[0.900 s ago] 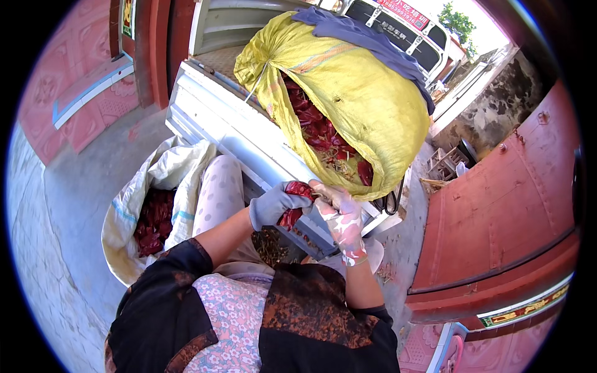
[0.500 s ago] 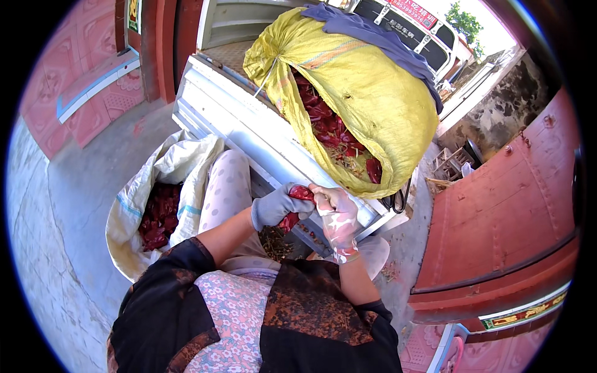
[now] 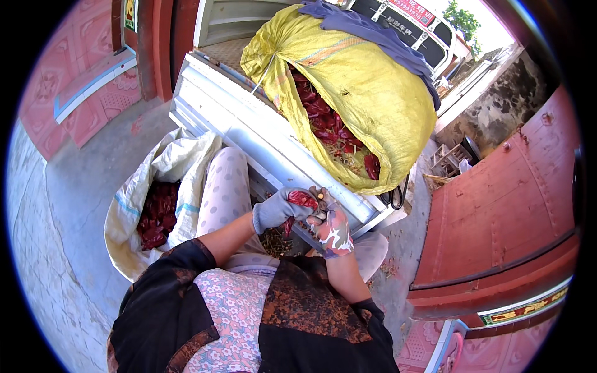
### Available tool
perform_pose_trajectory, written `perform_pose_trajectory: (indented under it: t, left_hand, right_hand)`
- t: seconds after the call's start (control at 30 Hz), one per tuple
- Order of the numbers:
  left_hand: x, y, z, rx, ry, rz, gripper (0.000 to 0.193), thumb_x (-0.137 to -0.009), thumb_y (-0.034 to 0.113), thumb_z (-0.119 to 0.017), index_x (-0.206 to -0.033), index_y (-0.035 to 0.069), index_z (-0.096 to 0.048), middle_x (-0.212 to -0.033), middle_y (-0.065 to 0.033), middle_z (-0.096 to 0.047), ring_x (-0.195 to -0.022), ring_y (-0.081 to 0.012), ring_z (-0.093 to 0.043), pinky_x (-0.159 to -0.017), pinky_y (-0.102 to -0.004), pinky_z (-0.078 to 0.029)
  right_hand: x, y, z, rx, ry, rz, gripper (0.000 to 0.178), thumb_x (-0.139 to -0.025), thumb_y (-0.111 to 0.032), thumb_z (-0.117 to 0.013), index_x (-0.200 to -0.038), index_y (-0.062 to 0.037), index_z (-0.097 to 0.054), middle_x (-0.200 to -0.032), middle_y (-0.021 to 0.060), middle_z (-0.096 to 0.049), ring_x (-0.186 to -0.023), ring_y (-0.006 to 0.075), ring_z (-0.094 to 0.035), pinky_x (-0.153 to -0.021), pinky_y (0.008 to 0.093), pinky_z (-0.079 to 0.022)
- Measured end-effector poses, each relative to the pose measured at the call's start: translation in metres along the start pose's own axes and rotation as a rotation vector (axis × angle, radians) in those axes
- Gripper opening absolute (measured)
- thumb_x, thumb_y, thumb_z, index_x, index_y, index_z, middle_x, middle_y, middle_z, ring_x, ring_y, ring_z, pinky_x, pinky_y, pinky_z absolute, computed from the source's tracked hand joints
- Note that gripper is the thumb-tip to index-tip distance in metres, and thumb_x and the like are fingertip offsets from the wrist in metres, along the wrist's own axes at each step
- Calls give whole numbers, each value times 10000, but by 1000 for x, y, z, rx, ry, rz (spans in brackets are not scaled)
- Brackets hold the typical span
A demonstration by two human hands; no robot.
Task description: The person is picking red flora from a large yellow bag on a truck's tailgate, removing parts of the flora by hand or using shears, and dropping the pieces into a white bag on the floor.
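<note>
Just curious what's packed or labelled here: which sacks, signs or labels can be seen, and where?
Yellow woven sack: on the truck bed, bulging, torn open, red chillies showing.
White sack: on the ground, left, open, holding chillies.
Strip sign: lower right on the red gate, narrow, green and gold.

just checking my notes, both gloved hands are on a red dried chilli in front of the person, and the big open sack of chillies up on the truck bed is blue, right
Not quite: the head view shows the big open sack on the truck bed is yellow, with a blue cloth draped over its top. The rest holds: the left hand and right hand, both gloved, are on a red dried chilli in front of the person.
</note>
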State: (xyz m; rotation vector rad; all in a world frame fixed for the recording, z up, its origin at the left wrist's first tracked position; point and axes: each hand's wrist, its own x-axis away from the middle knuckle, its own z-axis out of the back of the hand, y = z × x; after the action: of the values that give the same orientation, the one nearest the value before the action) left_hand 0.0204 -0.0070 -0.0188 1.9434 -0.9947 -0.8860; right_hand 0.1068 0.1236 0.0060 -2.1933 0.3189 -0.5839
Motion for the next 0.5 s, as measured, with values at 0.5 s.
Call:
perform_pose_trajectory:
  t: [0.5]
  left_hand:
    - [2,-2,24,277,-62,81,127,-886,134,-583,-962,32,-577,-767,-47,-574,-713,-146,-589,-666,-304,-525]
  right_hand:
    - [-141,-121,113,2406,583,886,129,-796,-152,-580,-868,-104,-676,-810,131,-660,-717,232,-637,-607,337,-504]
